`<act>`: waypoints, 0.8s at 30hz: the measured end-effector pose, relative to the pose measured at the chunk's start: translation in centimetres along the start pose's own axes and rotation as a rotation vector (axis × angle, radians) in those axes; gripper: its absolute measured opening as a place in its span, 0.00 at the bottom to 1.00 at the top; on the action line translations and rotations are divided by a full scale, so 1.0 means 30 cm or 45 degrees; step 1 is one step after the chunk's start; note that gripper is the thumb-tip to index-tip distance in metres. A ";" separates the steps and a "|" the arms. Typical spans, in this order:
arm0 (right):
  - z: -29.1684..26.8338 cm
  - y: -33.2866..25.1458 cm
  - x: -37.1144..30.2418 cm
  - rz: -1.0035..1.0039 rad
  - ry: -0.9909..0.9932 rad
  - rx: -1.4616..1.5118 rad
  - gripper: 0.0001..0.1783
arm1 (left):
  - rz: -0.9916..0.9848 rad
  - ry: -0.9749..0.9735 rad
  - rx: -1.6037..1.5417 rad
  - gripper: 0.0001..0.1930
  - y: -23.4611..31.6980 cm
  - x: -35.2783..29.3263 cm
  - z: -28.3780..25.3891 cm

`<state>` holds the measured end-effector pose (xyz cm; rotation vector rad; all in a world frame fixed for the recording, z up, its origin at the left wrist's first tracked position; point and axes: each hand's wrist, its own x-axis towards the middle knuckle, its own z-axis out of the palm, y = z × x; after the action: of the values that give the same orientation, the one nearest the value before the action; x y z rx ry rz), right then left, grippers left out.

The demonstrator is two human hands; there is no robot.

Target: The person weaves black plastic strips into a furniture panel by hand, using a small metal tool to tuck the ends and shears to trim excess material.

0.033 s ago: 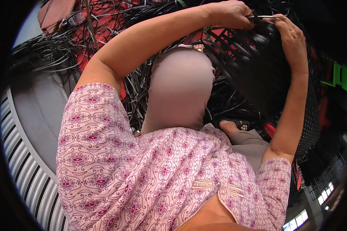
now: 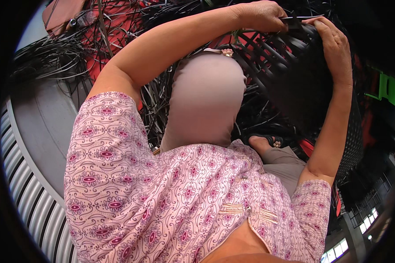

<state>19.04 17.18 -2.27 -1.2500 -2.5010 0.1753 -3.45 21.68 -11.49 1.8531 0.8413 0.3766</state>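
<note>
At the top, slightly right of centre, my left hand (image 2: 262,16) is closed with its fingertips pinching one end of a thin pale strip or rod (image 2: 303,17); its exact kind cannot be made out. The strip reaches across to my right hand (image 2: 333,41), whose thumb and fingers are closed at the upper edge of the black woven piece (image 2: 300,83). This piece is made of flat black strips, densely woven on the right, with loose open strips on its left side. My fingertips partly hide where the pale strip meets the weave.
Loose black strips (image 2: 52,59) lie in tangles over a red surface (image 2: 98,57). My raised knee (image 2: 206,101) stands between my arms. Ribbed metal (image 2: 35,201) curves along the left. A green object (image 2: 387,87) is at the far right.
The pale strip between my hands now looks thinner and lies at a slightly different angle. Both hands stay in nearly the same place, the right one a touch farther right.
</note>
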 end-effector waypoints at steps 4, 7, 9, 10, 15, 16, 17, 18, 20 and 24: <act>-0.032 -0.084 0.013 0.459 -0.061 0.366 0.14 | -0.065 0.142 0.087 0.16 -0.293 0.052 0.097; -0.040 -0.132 0.021 0.578 -0.037 0.438 0.19 | -0.309 0.062 -0.044 0.15 -0.547 0.129 0.152; -0.042 -0.138 0.018 0.654 -0.048 0.480 0.19 | -0.409 0.015 -0.040 0.13 -0.655 0.187 0.209; -0.033 -0.164 0.039 0.735 -0.049 0.569 0.19 | -0.444 0.030 -0.042 0.13 -0.789 0.233 0.283; -0.033 -0.162 0.044 0.721 -0.055 0.558 0.17 | -0.565 0.018 0.057 0.14 -0.993 0.409 0.519; -0.030 -0.145 0.026 0.752 -0.033 0.565 0.18 | -0.581 -0.066 0.079 0.13 -0.951 0.445 0.518; -0.029 -0.140 0.018 0.765 -0.017 0.575 0.18 | -0.605 -0.133 0.099 0.14 -0.911 0.465 0.496; -0.028 -0.133 0.016 0.773 0.000 0.603 0.18 | -0.644 -0.139 0.126 0.15 -0.934 0.500 0.513; -0.037 -0.133 0.013 0.851 -0.030 0.618 0.19 | -0.628 -0.139 0.204 0.17 -0.967 0.501 0.533; -0.049 -0.184 0.038 0.840 -0.070 0.506 0.19 | -0.502 0.136 0.259 0.19 -1.180 0.518 0.705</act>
<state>14.78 14.68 0.82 -1.8354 -1.8637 0.8222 6.77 26.49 -54.10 1.8062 1.3309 0.1451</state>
